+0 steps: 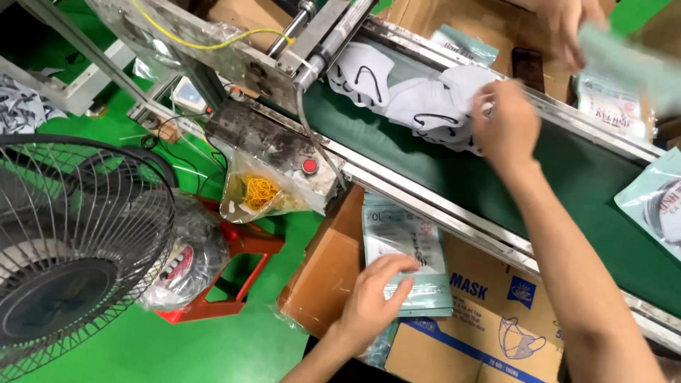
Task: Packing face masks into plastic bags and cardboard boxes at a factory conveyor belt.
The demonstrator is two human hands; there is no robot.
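On the green conveyor belt: your right hand closes its grip on white face masks | left hand lies flat, fingers open, on a mask pouch over cartons | step: gathering masks | next, judged: lift the masks clear without dropping any.

Head cam, only 1 view, tilted steeply down and worn close over the work.

The scene is looked at from above, w/ the green conveyor belt seen running diagonally from top centre to lower right. Both forearms are caught entering from the bottom edge, so it's v. near. The green floor and a fan are taken in at left. No 2nd view, so nothing shared.
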